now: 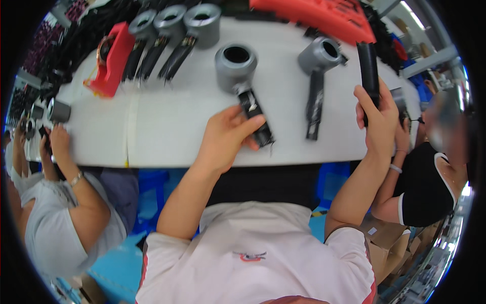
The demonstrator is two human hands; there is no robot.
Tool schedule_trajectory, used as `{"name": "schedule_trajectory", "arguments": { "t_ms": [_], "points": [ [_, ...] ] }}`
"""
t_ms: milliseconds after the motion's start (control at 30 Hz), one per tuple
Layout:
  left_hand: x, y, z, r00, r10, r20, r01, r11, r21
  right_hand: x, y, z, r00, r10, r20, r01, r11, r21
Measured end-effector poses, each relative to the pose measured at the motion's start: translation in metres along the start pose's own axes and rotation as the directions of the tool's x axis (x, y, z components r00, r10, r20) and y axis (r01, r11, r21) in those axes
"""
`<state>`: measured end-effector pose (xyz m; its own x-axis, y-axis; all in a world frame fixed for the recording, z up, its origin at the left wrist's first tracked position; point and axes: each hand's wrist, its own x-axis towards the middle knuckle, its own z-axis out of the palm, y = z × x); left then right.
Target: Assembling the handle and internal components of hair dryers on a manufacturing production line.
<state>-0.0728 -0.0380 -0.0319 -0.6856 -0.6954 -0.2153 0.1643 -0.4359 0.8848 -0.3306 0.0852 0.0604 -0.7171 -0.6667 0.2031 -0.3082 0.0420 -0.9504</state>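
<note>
Presently a grey dryer (238,68) is steadied by its black handle on the white worktop (167,131), while a loose black sleeve (368,71) is held up.

The left hand (225,137) is laid over the handle's lower end, fingers half closed, its grip loose rather than clamped; the grey head lies just beyond the fingertips. The right hand (377,121) is clamped round the sleeve, raised clear of the worktop. A slip is judged possible: the handle's tip lies near the worktop edge below the left hand and could be nudged off. The raised sleeve could be knocked against a second dryer (318,71) lying just left of the right hand. No legible labels are seen; a red tape holder (111,61) stands well left of the left hand, and red trays (314,15) lie beyond both hands.
</note>
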Motion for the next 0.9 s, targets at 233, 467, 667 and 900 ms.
{"name": "schedule_trajectory", "arguments": {
  "t_ms": [233, 467, 667, 900],
  "points": [
    [0.006, 0.001, 0.000, 0.999, -0.032, -0.014, 0.032, 0.999, -0.038, -0.081, -0.007, 0.061, 0.974, 0.070, 0.216, -0.052, 0.995, -0.087],
    [0.001, 0.002, -0.008, 0.998, -0.048, 0.028, 0.052, 0.979, -0.197, -0.103, -0.003, 0.091, 0.912, -0.337, 0.236, 0.411, 0.768, -0.491],
    [-0.001, 0.001, -0.008, 0.998, -0.025, 0.051, 0.036, 0.973, -0.227, -0.110, 0.001, 0.114, 0.874, -0.382, 0.301, 0.486, 0.674, -0.556],
    [0.001, -0.004, -0.011, 0.995, -0.049, 0.088, 0.066, 0.977, -0.204, -0.107, -0.001, 0.123, 0.850, -0.403, 0.340, 0.521, 0.538, -0.663]
  ]
}}
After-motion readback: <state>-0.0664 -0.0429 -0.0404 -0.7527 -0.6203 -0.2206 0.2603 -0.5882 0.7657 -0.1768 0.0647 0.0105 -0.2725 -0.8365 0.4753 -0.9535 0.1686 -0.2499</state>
